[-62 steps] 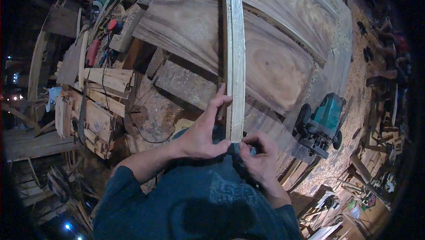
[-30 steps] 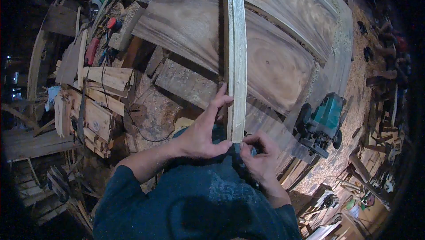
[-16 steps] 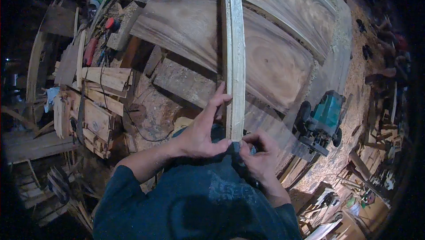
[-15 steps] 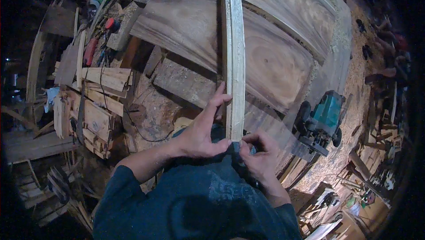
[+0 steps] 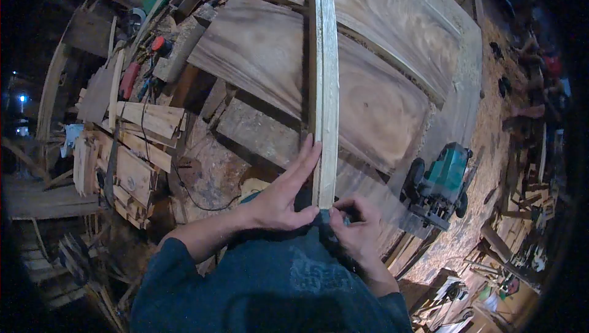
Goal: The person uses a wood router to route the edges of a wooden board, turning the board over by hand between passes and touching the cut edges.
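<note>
A long pale wooden strip (image 5: 328, 106) runs away from my body, its near end close to my shirt. My left hand (image 5: 285, 201) lies along the strip's left side, fingers stretched forward against it and thumb at the near corner. Part of the left fingers is hidden beside or under the strip. My right hand (image 5: 359, 225) is closed at the right corner of the near end, thumb and bent forefinger pinched there. Whether something small is also in the right fingers is hidden. Beyond the strip lie broad brown wooden panels (image 5: 380, 106) with swirling grain.
A green power tool (image 5: 446, 176) stands at the right on a board. Stacked wood offcuts (image 5: 132, 167) lie at the left, with a dark cable (image 5: 190, 195) beside them. A red-handled tool (image 5: 129, 80) rests farther back. Sawdust and scraps cover the floor at right.
The view has shifted slightly, so the strip's near end and both hands sit a little lower. My left fingers have drawn closer together along the strip. Both hands stay at the near end.
</note>
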A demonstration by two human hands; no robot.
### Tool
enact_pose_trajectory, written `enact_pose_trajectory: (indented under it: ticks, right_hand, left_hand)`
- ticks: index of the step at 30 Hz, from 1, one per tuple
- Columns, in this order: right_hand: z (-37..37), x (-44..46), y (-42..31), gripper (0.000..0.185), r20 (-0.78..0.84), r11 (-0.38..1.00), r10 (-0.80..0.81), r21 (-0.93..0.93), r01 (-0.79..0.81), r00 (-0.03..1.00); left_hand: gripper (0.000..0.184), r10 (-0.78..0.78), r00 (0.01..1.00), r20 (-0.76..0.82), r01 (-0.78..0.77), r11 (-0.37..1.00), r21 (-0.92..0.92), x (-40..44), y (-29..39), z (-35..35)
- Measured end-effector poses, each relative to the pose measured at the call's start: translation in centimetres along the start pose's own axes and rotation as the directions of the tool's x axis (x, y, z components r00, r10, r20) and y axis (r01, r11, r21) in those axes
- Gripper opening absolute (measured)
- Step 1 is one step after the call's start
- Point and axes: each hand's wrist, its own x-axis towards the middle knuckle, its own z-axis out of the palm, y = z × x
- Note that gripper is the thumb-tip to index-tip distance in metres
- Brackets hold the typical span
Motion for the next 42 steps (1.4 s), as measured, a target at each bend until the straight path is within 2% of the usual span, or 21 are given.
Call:
enact_pose_trajectory:
  ticks: [10,16,22,28,42]
  right_hand:
    - [-0.1,-0.1,0.4,0.01,0.012,0.998,0.051,0.029,-0.051,0.999]
    - [-0.4,-0.2,0.1,0.01,0.016,0.996,0.085,-0.001,-0.085,0.996]
    - [-0.5,-0.2,0.4,0.011,0.027,0.991,0.133,0.022,-0.134,0.991]
    - [-0.4,0.1,0.0,0.011,0.05,0.991,0.127,0.026,-0.128,0.991]
    - [-0.8,0.3,0.3,0.014,0.124,0.976,0.197,0.065,-0.206,0.973]
  left_hand:
    - [0.107,0.024,1.0,-0.013,-0.025,0.999,-0.029,0.2,-0.2,0.2]
    - [0.105,0.022,1.0,-0.023,-0.021,0.999,0.033,0.2,0.3,0.1]
    - [0.101,0.103,0.994,-0.035,-0.091,0.965,0.245,-0.6,0.5,0.4]
    - [0.098,0.102,0.993,-0.056,-0.083,0.96,0.267,-1.1,0.6,0.6]
    - [0.087,0.069,0.998,0.014,-0.07,0.952,0.298,-3.1,1.3,0.7]
